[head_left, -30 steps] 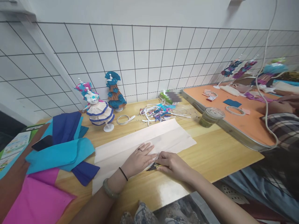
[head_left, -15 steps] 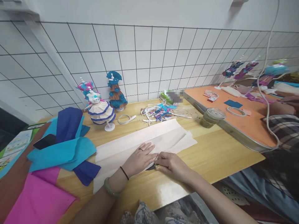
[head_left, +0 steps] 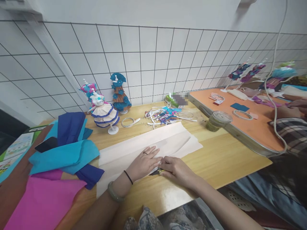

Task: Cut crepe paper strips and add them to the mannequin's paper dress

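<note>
White paper (head_left: 120, 156), in folded or overlapping layers, lies slantwise on the wooden table (head_left: 230, 159). My left hand (head_left: 144, 162) rests flat on the paper with its fingers stretched out, pressing near the front edge. Close against its fingertips, my right hand (head_left: 174, 167) is closed in a pinch around a small dark tool with a yellow part (head_left: 154, 172). Most of that tool is hidden by my hands, so its kind cannot be made out.
Coloured paper (head_left: 64, 156) and a phone (head_left: 46, 144) lie left. Paper-dressed figures (head_left: 105, 115), a tape roll (head_left: 128, 122) and paper scraps (head_left: 163, 115) stand or lie behind. A lidded tub (head_left: 217, 120) stands right, beside an orange board (head_left: 216, 110) and another person's arm (head_left: 291, 127).
The white paper's far right end lies flatter, its raised fold settled. At the left, the pink paper's right corner has shifted up and outward. Both hands stay nearly in place.
</note>
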Tool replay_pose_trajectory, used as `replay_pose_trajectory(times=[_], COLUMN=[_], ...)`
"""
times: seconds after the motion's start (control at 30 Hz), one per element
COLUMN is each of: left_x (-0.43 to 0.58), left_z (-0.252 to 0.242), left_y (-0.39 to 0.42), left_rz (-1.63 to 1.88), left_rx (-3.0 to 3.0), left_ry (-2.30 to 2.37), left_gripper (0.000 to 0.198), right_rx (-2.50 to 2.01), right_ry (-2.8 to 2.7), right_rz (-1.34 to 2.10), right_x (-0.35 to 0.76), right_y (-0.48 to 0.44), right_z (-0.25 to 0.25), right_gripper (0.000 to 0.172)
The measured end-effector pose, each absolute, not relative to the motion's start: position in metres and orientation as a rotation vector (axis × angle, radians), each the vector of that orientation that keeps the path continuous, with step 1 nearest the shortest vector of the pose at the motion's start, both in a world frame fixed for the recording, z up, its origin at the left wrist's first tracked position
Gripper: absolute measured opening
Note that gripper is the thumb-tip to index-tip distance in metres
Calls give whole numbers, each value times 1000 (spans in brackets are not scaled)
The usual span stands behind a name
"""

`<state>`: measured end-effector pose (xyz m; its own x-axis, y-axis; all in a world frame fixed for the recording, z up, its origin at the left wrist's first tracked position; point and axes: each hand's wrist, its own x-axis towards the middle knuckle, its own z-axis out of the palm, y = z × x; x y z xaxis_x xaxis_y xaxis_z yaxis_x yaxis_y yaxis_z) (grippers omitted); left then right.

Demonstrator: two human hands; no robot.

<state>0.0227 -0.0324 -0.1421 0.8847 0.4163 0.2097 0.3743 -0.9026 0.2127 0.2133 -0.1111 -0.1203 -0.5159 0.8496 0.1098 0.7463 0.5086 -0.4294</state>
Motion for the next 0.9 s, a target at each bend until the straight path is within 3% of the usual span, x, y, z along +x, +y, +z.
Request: replay_pose_trajectory(times=[0.9], left_x=[22], left_z=[-142], left_y=[-33], left_rz=[391], left_rx=[2915], left_ry=[602], left_gripper=[37], right_rx=[-1249], right_ry=[-2436], right_rz=[445], right_x=[209], right_y=[-111], right_z=[-123], right_gripper=[29])
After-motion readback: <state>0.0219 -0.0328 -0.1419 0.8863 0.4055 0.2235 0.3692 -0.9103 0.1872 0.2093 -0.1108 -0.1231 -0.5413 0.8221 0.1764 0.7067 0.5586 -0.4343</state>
